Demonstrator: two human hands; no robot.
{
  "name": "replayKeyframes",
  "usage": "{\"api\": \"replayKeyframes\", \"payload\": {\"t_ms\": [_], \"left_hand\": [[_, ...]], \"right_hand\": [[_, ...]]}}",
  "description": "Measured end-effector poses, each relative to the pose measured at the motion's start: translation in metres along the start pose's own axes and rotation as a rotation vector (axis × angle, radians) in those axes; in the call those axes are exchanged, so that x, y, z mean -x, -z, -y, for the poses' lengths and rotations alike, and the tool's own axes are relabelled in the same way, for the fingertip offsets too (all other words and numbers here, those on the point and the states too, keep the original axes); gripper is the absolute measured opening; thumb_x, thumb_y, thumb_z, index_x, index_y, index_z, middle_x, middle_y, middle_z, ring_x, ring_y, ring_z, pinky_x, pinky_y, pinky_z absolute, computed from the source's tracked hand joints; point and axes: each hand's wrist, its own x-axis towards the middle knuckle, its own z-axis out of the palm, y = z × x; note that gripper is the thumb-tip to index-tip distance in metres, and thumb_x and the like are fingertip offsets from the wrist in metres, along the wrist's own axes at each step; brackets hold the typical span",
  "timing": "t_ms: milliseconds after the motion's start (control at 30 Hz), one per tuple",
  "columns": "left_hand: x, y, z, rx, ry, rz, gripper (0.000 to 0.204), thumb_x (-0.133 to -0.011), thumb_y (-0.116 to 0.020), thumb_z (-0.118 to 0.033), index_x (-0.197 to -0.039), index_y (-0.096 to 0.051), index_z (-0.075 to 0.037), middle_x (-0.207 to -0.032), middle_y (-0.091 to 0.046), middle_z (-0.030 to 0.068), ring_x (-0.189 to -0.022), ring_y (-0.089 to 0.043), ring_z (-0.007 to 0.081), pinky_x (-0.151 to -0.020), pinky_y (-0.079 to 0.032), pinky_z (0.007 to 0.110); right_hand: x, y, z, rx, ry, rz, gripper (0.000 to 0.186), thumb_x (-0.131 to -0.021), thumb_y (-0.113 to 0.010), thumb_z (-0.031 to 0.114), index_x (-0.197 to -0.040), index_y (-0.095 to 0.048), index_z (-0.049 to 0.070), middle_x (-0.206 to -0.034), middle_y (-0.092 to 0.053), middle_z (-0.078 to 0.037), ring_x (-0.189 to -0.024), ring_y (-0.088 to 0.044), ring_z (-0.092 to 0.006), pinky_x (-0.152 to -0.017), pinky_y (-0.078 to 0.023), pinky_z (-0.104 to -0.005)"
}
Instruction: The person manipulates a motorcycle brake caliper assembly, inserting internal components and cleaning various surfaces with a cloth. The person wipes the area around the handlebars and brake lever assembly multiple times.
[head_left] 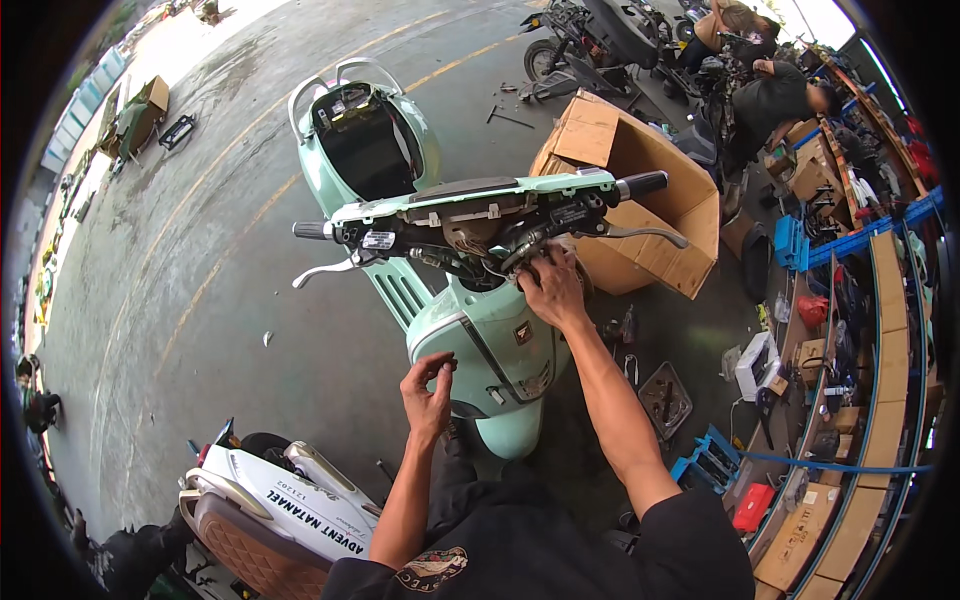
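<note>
I find the mint-green scooter [535, 362] standing upright on the concrete floor [250, 340], its front directly before the wearer. Its handlebar [415, 212] is open on the near side, exposing wires [468, 240]. The right hand [552, 288] is at the underside of the handlebar, right of the wires, fingers bent close together; I cannot tell what, if anything, they grip. The left hand [428, 388] is raised by the scooter's front panel, fingers curled with a narrow gap to the thumb; I cannot determine whether it holds a small item or touches the panel.

Just beyond the right grip I record an open cardboard box [655, 258]. A metal tray [660, 378] lies on the floor, right of the scooter. A white motorbike [290, 495] with a brown seat stands lower left. Upper right, a person in a dark shirt [770, 105] is bent beside other motorbikes [620, 40].
</note>
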Motion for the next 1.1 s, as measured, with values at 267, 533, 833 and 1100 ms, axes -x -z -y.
{"api": "replayKeyframes", "payload": {"t_ms": [267, 533, 833, 1100], "left_hand": [[0.007, -0.006, 0.015, -0.009, 0.034, 0.055, 0.016, -0.093, -0.063, -0.001, -0.107, -0.070, 0.001, -0.094, -0.073, 0.0103, -0.087, -0.071, 0.0172, -0.082, -0.055, 0.030], [0.017, 0.046, 0.007, 0.011, 0.048, -0.132, 0.015, -0.096, -0.059, -0.001, -0.107, -0.067, 0.003, -0.095, -0.069, 0.0085, -0.089, -0.066, 0.0164, -0.085, -0.052, 0.030], [-0.045, 0.037, -0.005, -0.116, -0.265, -0.145, 0.018, -0.090, -0.060, 0.003, -0.107, -0.064, 0.002, -0.111, -0.059, 0.0107, -0.100, -0.059, 0.0170, -0.088, -0.049, 0.029], [-0.019, 0.052, 0.016, -0.027, -0.132, -0.229, 0.021, -0.085, -0.056, 0.008, -0.103, -0.065, 0.002, -0.107, -0.061, 0.0129, -0.099, -0.062, 0.0200, -0.086, -0.051, 0.031]], "right_hand": [[-0.011, 0.009, 0.016, -0.018, -0.007, 0.066, 0.024, -0.089, -0.064, 0.026, -0.101, -0.069, 0.006, -0.113, -0.062, -0.013, -0.110, -0.058, -0.0341, -0.093, -0.048, -0.0464], [0.040, 0.065, -0.002, -1.192, -0.580, -0.120, 0.024, -0.092, -0.055, 0.014, -0.107, -0.067, -0.002, -0.102, -0.065, -0.011, -0.094, -0.062, -0.0189, -0.086, -0.047, -0.0320], [-0.011, 0.014, 0.002, -0.118, 0.004, 0.112, 0.022, -0.083, -0.063, 0.016, -0.100, -0.071, 0.004, -0.106, -0.059, -0.016, -0.104, -0.054, -0.0332, -0.094, -0.044, -0.0429], [-0.006, 0.024, 0.020, -0.119, 0.038, 0.091, 0.021, -0.082, -0.066, 0.022, -0.095, -0.076, 0.008, -0.111, -0.060, -0.014, -0.102, -0.057, -0.0348, -0.091, -0.049, -0.0453]]}}
